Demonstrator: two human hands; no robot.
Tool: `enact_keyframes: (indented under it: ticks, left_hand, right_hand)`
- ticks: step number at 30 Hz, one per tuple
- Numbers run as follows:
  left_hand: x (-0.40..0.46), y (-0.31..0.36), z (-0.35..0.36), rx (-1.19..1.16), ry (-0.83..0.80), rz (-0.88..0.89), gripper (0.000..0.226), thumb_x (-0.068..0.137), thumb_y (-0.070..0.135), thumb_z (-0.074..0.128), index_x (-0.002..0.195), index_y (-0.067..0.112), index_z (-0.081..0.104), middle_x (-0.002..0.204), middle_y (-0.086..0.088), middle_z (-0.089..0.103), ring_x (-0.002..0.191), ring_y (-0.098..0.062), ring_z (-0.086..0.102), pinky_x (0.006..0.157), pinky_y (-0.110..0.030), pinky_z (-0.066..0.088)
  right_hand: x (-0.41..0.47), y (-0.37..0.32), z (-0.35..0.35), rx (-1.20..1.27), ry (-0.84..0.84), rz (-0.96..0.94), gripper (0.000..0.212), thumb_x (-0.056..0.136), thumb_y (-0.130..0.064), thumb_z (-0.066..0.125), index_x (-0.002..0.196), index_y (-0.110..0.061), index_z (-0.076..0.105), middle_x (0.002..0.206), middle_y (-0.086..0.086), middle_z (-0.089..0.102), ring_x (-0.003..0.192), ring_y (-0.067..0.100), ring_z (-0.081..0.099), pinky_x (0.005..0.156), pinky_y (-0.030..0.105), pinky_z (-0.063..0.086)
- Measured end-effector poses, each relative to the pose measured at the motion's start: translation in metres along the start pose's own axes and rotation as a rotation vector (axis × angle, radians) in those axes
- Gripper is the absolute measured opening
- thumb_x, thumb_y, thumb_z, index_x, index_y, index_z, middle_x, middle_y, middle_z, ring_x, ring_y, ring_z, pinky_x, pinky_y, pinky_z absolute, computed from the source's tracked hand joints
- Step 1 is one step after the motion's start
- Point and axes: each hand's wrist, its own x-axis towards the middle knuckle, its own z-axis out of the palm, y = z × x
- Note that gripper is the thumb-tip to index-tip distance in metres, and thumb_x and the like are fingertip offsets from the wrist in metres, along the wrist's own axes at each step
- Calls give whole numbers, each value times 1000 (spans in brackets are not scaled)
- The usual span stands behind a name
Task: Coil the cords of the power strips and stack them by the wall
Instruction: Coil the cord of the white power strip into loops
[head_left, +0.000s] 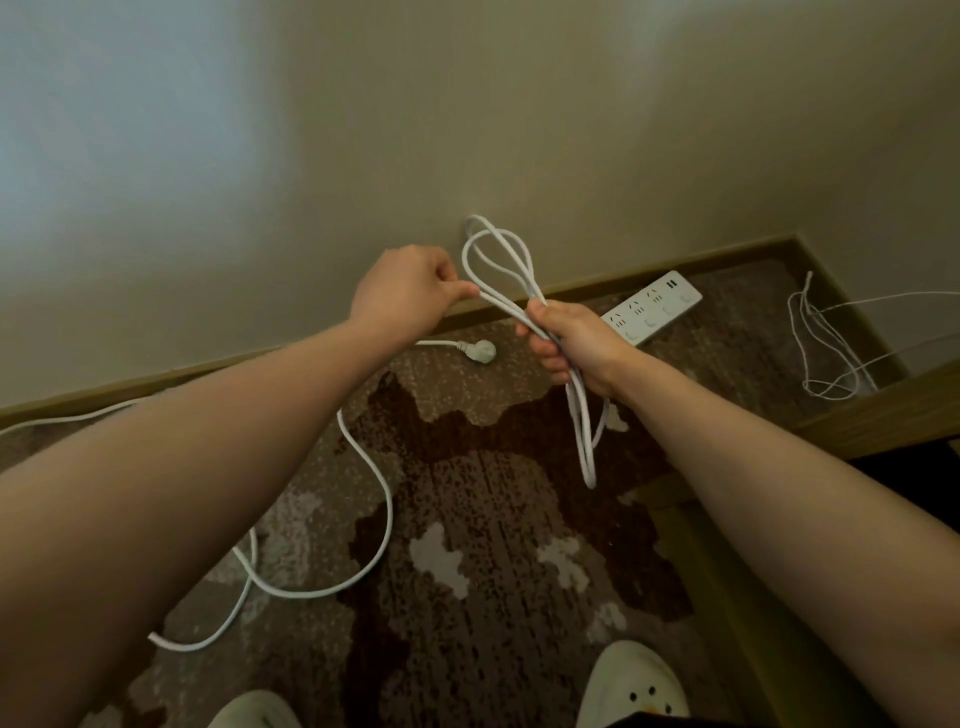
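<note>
Right hand (569, 338) fisted round the coiled cord (506, 260), left hand (410, 291) pinching the next loop. Cord's light n floppy imo, so grip where loops cross. Power strip (652, 306) on carpet (493, 519) by the wall (363, 130).

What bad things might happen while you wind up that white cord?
The loops might slip, since the right hand grips them only in the middle and both ends hang free. The left hand only pinches the cord, so the next loop could drop. The loose cord snakes across the carpet near the shoes, so a foot could catch it and drag the plug.
</note>
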Motion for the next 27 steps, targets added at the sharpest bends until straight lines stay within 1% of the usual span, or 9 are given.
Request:
enact_keyframes:
  ticks: [4, 8, 11, 13, 15, 17, 19, 25, 27]
  left_hand:
    - [3, -1, -4, 21, 115, 6, 27, 80, 50, 65, 74, 24, 59, 67, 9, 55, 70, -17, 54, 57, -30, 35]
    - [5, -6, -6, 16, 177, 11, 28, 80, 50, 64, 74, 23, 61, 68, 7, 57, 66, -15, 52, 54, -29, 33]
    - [6, -17, -5, -56, 69, -8, 25, 83, 46, 64, 68, 28, 55, 65, 9, 53, 60, -10, 49, 50, -28, 32]
    - [4, -30, -5, -102, -33, -17, 23, 88, 42, 61, 71, 26, 56, 65, 6, 54, 60, -11, 50, 51, -28, 35]
    - [0, -45, -7, -87, -105, -24, 22, 92, 39, 56, 77, 22, 60, 69, 0, 57, 63, -17, 52, 54, -30, 38]
    - [-5, -64, -13, -24, -162, -33, 26, 96, 35, 51, 82, 18, 64, 73, -5, 59, 71, -23, 54, 60, -30, 35]
    - [-11, -82, -21, 18, -213, -55, 29, 97, 32, 48, 86, 14, 69, 78, -7, 60, 76, -23, 53, 63, -29, 32]
    - [-25, -110, -45, -14, -221, -101, 28, 95, 33, 53, 89, 13, 72, 73, -6, 57, 71, -19, 50, 63, -29, 32]
    - [-26, -103, -48, -21, -228, -80, 25, 94, 32, 54, 88, 15, 72, 74, -5, 59, 71, -18, 50, 63, -29, 32]
  right_hand:
    - [1, -6, 10, -73, -16, -1, 40, 106, -41, 35, 87, -13, 55, 56, -3, 35, 44, 11, 26, 43, 25, 22]
    - [0, -15, 17, -130, 13, -72, 37, 106, -38, 40, 80, -13, 52, 57, 0, 34, 43, 10, 26, 43, 24, 21]
    - [-3, -14, 15, -186, 66, -84, 35, 106, -33, 42, 75, -16, 48, 58, 1, 36, 46, 11, 28, 45, 25, 23]
    - [-4, -12, 9, -219, 123, -81, 36, 105, -33, 43, 74, -16, 48, 59, 0, 38, 47, 11, 30, 45, 23, 25]
    - [-3, -10, 1, -235, 216, -77, 36, 105, -35, 44, 75, -16, 49, 59, 0, 40, 46, 11, 32, 44, 21, 27]
    - [-2, -8, -10, -213, 313, -60, 36, 104, -38, 45, 75, -16, 51, 58, -1, 42, 45, 10, 34, 42, 21, 28]
    - [0, -4, -19, -211, 381, -50, 36, 104, -40, 45, 76, -18, 52, 58, -3, 43, 44, 10, 35, 41, 20, 30]
    - [2, 12, -35, -284, 610, -68, 41, 102, -45, 43, 73, -18, 51, 63, 0, 49, 55, 15, 45, 55, 32, 37]
    - [2, 15, -37, -318, 625, -79, 40, 102, -46, 43, 74, -17, 50, 64, 1, 48, 56, 15, 45, 57, 33, 38]
